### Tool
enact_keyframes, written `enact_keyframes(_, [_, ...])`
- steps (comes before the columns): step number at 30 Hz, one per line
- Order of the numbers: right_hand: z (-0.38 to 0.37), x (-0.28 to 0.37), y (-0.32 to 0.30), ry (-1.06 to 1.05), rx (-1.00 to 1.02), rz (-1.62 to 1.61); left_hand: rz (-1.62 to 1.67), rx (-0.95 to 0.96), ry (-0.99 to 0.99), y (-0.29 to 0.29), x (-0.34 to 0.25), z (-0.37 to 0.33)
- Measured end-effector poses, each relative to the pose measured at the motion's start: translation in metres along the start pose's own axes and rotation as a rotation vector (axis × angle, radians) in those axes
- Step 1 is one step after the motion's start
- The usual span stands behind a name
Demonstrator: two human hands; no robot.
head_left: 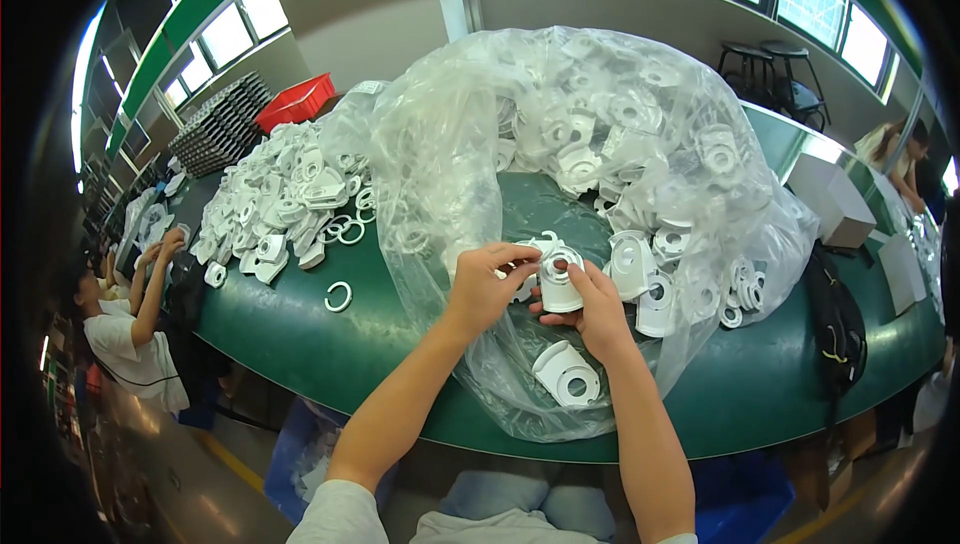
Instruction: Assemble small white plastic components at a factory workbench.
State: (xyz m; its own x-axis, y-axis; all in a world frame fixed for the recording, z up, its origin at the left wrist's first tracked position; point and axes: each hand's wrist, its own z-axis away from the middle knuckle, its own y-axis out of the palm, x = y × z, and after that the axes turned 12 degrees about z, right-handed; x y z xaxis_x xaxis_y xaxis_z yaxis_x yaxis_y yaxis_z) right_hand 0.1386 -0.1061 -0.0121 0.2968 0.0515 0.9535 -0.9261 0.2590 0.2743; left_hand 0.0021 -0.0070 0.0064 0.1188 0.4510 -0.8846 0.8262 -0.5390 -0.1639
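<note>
My right hand (598,310) is closed around a white plastic part (562,293) with a round collar and a curved skirt, its thumb on the collar. Close beside it, my left hand (487,286) is pinched at the edge of a thin white open ring (547,242) at the top of that part. Whether the ring sits in the collar or just above it, I cannot tell. Another white part (567,374) lies below my hands on the clear plastic bag (430,174). More white parts (630,264) lie just right of my right hand.
A heap of white parts (270,194) covers the left of the green table (300,329), with a loose open ring (338,296) before it. Behind it stand a red bin (296,102) and stacked trays (222,122). A black bag (838,324) and white boxes (830,199) are at right.
</note>
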Motion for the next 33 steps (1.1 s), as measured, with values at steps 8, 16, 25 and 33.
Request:
enact_keyframes(8, [-0.002, 0.000, -0.001, 0.014, 0.010, -0.068, -0.135, 0.101, 0.232, 0.005, 0.007, 0.002])
enact_keyframes(16, [-0.002, -0.002, 0.000, -0.002, -0.017, -0.075, -0.265, 0.213, 0.383, 0.007, 0.009, 0.003])
enact_keyframes(25, [-0.003, -0.003, 0.001, -0.001, -0.046, -0.052, -0.302, 0.156, 0.407, 0.017, 0.004, 0.006])
enact_keyframes(33, [-0.004, -0.005, 0.002, -0.019, -0.039, -0.031, -0.320, 0.152, 0.404, 0.017, 0.004, 0.006])
